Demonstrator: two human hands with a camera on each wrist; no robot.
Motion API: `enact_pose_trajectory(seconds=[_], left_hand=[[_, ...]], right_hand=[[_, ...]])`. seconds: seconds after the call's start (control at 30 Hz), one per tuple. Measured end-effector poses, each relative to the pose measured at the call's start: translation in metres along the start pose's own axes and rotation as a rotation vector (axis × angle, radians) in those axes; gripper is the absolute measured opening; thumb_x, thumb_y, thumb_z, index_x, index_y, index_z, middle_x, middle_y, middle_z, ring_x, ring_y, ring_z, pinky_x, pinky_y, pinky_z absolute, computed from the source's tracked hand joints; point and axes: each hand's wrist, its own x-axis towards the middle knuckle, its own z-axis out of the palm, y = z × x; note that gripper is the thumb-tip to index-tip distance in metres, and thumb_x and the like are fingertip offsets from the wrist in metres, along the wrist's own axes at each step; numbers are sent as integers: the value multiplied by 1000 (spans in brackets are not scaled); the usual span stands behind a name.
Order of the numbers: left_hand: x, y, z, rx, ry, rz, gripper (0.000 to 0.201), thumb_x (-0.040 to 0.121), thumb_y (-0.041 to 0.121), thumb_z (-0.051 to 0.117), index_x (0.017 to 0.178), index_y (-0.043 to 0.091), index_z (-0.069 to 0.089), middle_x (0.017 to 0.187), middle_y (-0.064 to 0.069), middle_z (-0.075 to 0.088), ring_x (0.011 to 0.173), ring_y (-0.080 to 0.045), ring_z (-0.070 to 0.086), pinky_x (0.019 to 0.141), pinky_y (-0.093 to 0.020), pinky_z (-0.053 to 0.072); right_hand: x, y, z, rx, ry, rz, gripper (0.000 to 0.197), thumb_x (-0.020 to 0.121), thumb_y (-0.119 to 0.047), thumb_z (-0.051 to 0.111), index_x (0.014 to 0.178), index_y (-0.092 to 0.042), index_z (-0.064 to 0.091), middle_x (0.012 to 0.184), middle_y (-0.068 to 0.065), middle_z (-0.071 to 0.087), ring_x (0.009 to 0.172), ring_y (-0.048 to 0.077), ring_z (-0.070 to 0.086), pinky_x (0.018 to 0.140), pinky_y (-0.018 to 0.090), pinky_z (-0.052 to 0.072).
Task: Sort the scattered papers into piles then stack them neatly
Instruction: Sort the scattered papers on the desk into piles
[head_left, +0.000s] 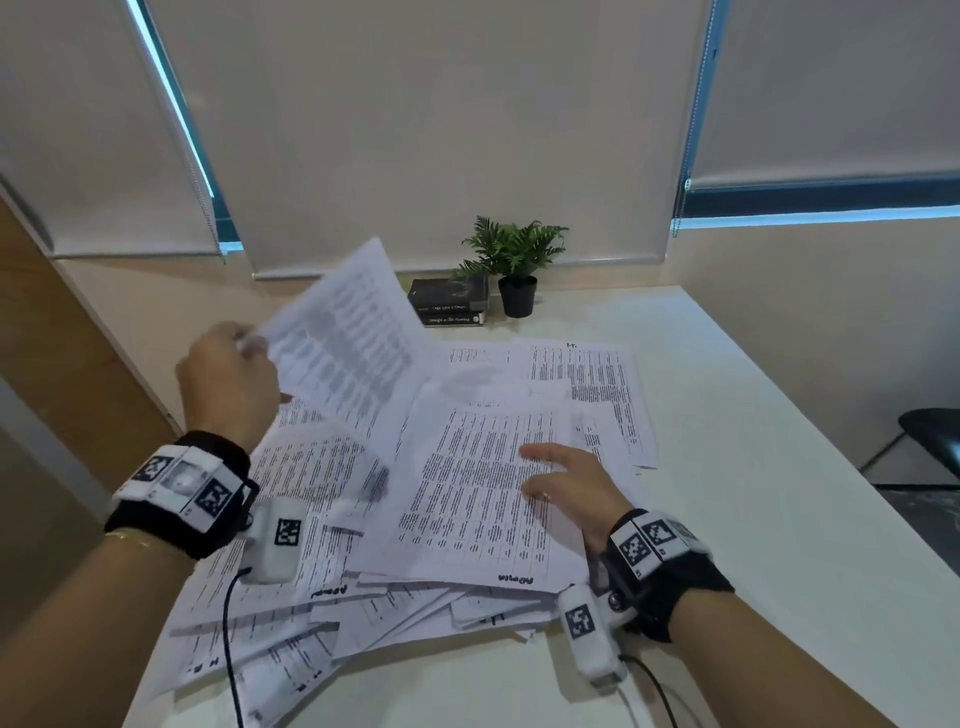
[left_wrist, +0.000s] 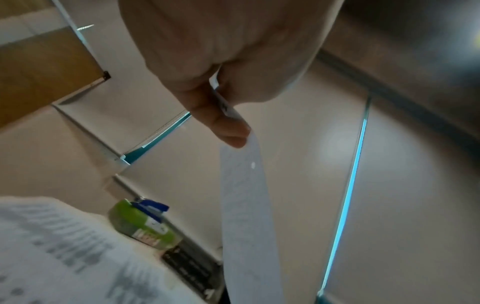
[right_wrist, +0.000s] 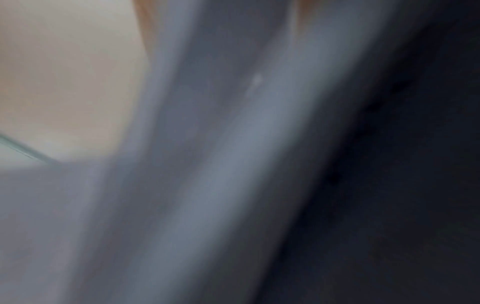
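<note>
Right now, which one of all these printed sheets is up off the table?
The blurred sheet that the left hand pinches by its edge, raised at the pile's far left. The other papers lie flat, the right hand resting on them.

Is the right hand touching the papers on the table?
Touching. The head view shows the right hand lying flat on the top sheet of the papers.

White table (head_left: 737, 467), and most of its middle is buried under a messy spread of printed papers (head_left: 467, 499), overlapping every which way and fanning out past each other at the near edge. Behind the papers, at the far edge by the wall, sit 2 dark books (head_left: 451, 301) stacked flat. Just right of the books stands a small green plant in a black pot (head_left: 517, 270). Right of the papers it's bare tabletop.
</note>
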Motion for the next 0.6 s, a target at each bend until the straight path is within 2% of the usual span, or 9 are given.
enact_pose_trajectory(seconds=[0.03, 0.1, 0.17, 0.3, 0.37, 0.43, 0.5, 0.57, 0.6], left_hand=[[-2, 6, -6, -118, 55, -24, 24, 101, 27, 55, 121, 20, 68, 111, -6, 70, 83, -36, 75, 76, -53, 65], [-15, 18, -14, -323, 71, -82, 24, 101, 25, 58, 124, 26, 63, 121, -4, 67, 94, -27, 74, 79, -49, 65], [-42, 29, -14, -445, -60, -130, 35, 105, 11, 58, 139, 17, 55, 127, -4, 63, 93, -21, 74, 78, -43, 66], [-97, 25, 0, -442, -369, -206, 49, 105, 1, 55, 152, 12, 46, 131, -11, 61, 93, -25, 74, 77, -43, 67], [-113, 12, 11, -299, -468, -214, 53, 106, 7, 56, 155, 21, 44, 150, -17, 52, 102, -33, 73, 80, -45, 66], [-127, 4, 17, -80, -574, -139, 55, 107, 14, 57, 158, 24, 40, 159, -16, 44, 128, -33, 62, 91, -40, 58], [-138, -2, 23, 32, -653, -80, 56, 107, 16, 56, 160, 23, 38, 153, -12, 52, 126, -21, 58, 94, -34, 51], [-144, -3, 28, 80, -715, -53, 58, 107, 19, 56, 162, 24, 36, 140, -4, 61, 101, -9, 61, 80, -25, 48], [-145, -3, 30, 110, -735, -36, 59, 107, 20, 56, 162, 26, 35, 141, -3, 61, 91, -4, 60, 73, -20, 46]], right_hand=[[-1, 0, 1, -1, 0, -2, 50, 87, 0, 74, 133, -19, 68, 139, -5, 58, 117, 12, 61, 94, 21, 50], [-1, 1, 2, -7, 4, -11, 46, 87, -6, 79, 131, -18, 70, 132, -7, 59, 116, 7, 56, 105, 24, 44], [0, 3, 3, -4, 20, -2, 42, 88, -10, 80, 128, -17, 71, 131, -7, 61, 121, 10, 54, 111, 31, 38], [3, 6, 8, 114, 21, 76, 30, 90, -3, 71, 110, -25, 76, 139, 12, 64, 101, 22, 63, 101, 44, 52], [9, 8, 10, 125, 47, 122, 32, 91, -4, 62, 103, -30, 76, 143, 11, 61, 116, 27, 59, 111, 51, 46], [5, -5, 9, 203, 86, 153, 27, 101, -10, 53, 100, -27, 75, 152, 8, 53, 139, 31, 48, 117, 49, 36], [-4, -16, 6, 178, 85, 177, 40, 110, -42, 40, 121, -20, 73, 160, 8, 42, 151, 30, 32, 121, 49, 23], [-8, -22, 3, 166, 68, 187, 70, 104, -65, 32, 147, -16, 56, 164, 7, 36, 154, 29, 28, 123, 51, 19], [-10, -22, 2, 183, 57, 181, 76, 99, -70, 37, 154, -17, 47, 165, 6, 35, 154, 30, 28, 123, 53, 20]])
